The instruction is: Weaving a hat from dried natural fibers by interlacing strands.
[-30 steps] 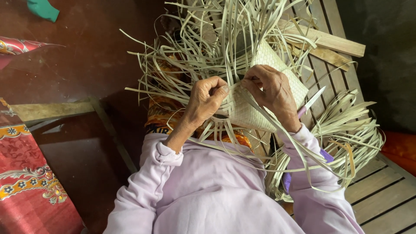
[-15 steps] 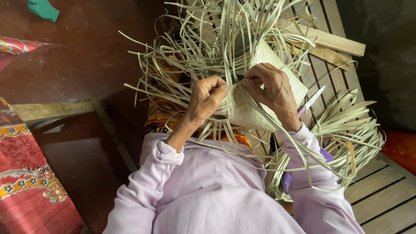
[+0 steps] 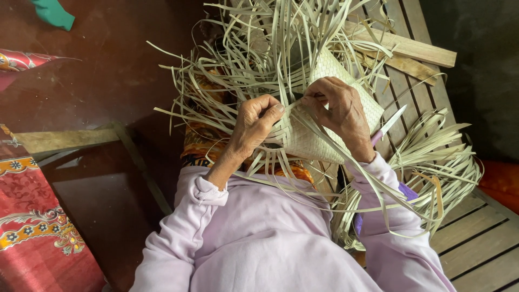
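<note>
- Holding the woven piece (image 3: 324, 130) up over my lap, I keep it tilted toward me so the open edge, where the weave stops, faces my fingers.
- My left hand (image 3: 257, 121) is curled nearly closed, thumb and fingertips pinching a strip (image 3: 286, 108) at the piece's left edge; the pinch seems there to keep the strand taut against the finished part.
- My right hand (image 3: 338, 111) lies over the top of the piece, fingers bent and closed down on strands at the same edge, just beside the left fingertips, so both hands meet at one spot.
- Loose strips (image 3: 259, 54) fan out above and to the sides, free ends left long and unworked; more hang down by my right sleeve (image 3: 389, 184) in a bundle (image 3: 432, 157).
- A knife (image 3: 386, 125) with a pale blade and purple handle pokes out from behind my right wrist, lying on the slatted bench (image 3: 476, 232) within reach.
- Red patterned cloth (image 3: 32, 227) lies at my left, well apart.
- Hidden: my right hand covers the middle of the piece, so I cannot tell which strands cross beneath it.
- My lap cloth (image 3: 200, 146) shows only in orange patches between the strips.
- The knife's handle end is cut off by my arm, and the green thing (image 3: 51, 13) at the top left corner is too cropped to name.
</note>
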